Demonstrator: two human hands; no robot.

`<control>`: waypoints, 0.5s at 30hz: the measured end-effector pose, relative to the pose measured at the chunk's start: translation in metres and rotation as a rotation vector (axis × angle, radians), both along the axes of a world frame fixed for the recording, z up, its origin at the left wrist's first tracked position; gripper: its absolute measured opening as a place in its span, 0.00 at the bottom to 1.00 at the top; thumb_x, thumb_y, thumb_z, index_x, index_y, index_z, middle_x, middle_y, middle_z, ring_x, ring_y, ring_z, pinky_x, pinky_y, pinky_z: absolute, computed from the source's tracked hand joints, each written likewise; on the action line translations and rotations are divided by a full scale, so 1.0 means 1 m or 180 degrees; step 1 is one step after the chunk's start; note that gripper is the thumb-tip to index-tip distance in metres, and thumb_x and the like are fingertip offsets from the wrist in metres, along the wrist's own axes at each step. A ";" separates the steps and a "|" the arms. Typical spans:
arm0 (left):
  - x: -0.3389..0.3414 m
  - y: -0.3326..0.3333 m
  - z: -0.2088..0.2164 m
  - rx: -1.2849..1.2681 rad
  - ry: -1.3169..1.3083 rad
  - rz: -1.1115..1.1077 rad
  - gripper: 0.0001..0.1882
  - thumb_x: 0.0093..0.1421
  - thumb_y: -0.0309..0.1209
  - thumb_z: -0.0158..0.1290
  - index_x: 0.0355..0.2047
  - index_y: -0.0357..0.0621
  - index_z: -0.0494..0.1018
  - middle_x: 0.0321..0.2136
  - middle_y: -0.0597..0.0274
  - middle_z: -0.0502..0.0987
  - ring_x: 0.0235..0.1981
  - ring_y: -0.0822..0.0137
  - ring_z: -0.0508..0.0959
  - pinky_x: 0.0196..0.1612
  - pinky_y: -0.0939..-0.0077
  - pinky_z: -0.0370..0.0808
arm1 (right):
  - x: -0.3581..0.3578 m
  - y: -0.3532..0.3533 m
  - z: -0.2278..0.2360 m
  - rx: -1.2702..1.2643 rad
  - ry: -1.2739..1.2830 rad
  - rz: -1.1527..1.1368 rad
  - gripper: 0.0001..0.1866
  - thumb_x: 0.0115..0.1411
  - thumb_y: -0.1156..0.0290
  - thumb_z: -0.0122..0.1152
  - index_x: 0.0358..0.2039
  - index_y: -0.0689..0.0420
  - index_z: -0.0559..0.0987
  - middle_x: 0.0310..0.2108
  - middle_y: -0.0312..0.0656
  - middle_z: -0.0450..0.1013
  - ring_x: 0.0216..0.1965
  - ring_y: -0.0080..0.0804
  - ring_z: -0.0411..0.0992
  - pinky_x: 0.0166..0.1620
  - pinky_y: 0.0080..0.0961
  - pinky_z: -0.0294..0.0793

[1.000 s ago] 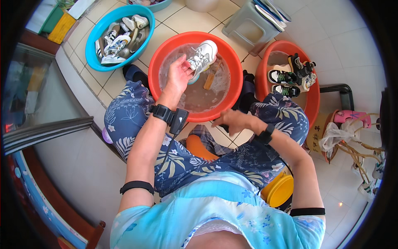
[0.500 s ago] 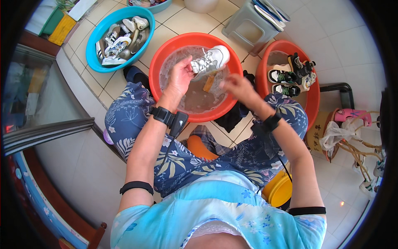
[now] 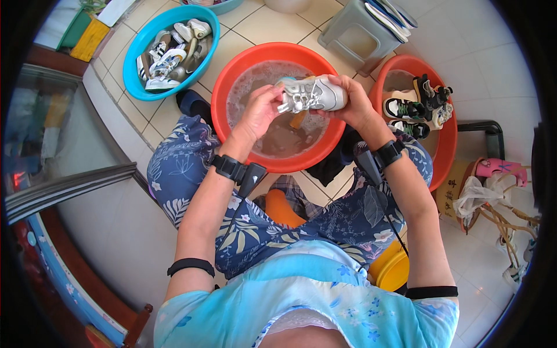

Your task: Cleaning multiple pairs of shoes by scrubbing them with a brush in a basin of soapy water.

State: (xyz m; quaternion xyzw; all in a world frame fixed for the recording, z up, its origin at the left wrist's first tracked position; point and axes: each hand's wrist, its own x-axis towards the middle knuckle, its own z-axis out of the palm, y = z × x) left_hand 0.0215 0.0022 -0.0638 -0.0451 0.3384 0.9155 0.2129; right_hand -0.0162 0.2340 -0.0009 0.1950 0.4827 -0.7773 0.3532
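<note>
Above the red basin (image 3: 223, 130) of cloudy, foamy water, a white lace-up sneaker (image 3: 319, 94) lies sideways between my hands. My left hand (image 3: 261, 111) pinches its left end, near the tongue and the ends of the laces. My right hand (image 3: 355, 104) is wrapped around the rounded right end. Just below the sneaker, a tan, wooden-looking piece (image 3: 297, 120) shows in the water; its kind cannot be made out. A bit of blue and tan also peeks out behind the shoe's upper edge, mostly hidden.
A turquoise basin (image 3: 129, 72) holding several shoes stands at the far left. To the right, another red basin (image 3: 444, 148) has dark and light shoes at its rim. A grey plastic stool (image 3: 360, 40) stands behind. My knees flank the middle basin.
My right hand, blurred over the basin's right side before, has taken hold of the sneaker's right end. The sneaker has turned from tilted up to nearly level.
</note>
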 end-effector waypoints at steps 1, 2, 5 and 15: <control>0.001 -0.001 0.000 -0.0029 -0.0187 -0.0010 0.07 0.62 0.33 0.51 0.32 0.45 0.74 0.33 0.65 0.75 0.38 0.72 0.75 0.46 0.71 0.74 | -0.001 -0.003 -0.001 0.0026 0.0131 -0.0066 0.23 0.57 0.57 0.54 0.49 0.57 0.71 0.43 0.44 0.73 0.42 0.42 0.73 0.39 0.41 0.76; 0.001 -0.002 0.000 -0.0057 -0.0372 -0.0021 0.07 0.62 0.34 0.50 0.34 0.44 0.74 0.34 0.64 0.76 0.39 0.71 0.76 0.46 0.71 0.74 | 0.000 -0.004 0.000 0.0019 0.0125 -0.0066 0.23 0.57 0.57 0.54 0.49 0.57 0.71 0.43 0.44 0.73 0.42 0.42 0.73 0.39 0.41 0.76; 0.004 0.012 0.013 -0.0283 -0.0665 0.0311 0.10 0.63 0.35 0.50 0.39 0.44 0.73 0.37 0.64 0.75 0.40 0.70 0.76 0.48 0.68 0.74 | 0.005 -0.013 0.011 0.0256 0.0478 -0.0175 0.18 0.54 0.62 0.58 0.42 0.58 0.75 0.38 0.40 0.74 0.38 0.33 0.72 0.39 0.32 0.73; 0.004 0.017 0.004 -0.0113 -0.0824 0.0232 0.13 0.61 0.32 0.49 0.47 0.47 0.70 0.44 0.68 0.72 0.49 0.70 0.68 0.50 0.59 0.68 | 0.020 -0.034 0.018 0.2861 0.4198 0.0464 0.29 0.43 0.62 0.64 0.46 0.65 0.74 0.51 0.60 0.65 0.52 0.53 0.64 0.55 0.38 0.64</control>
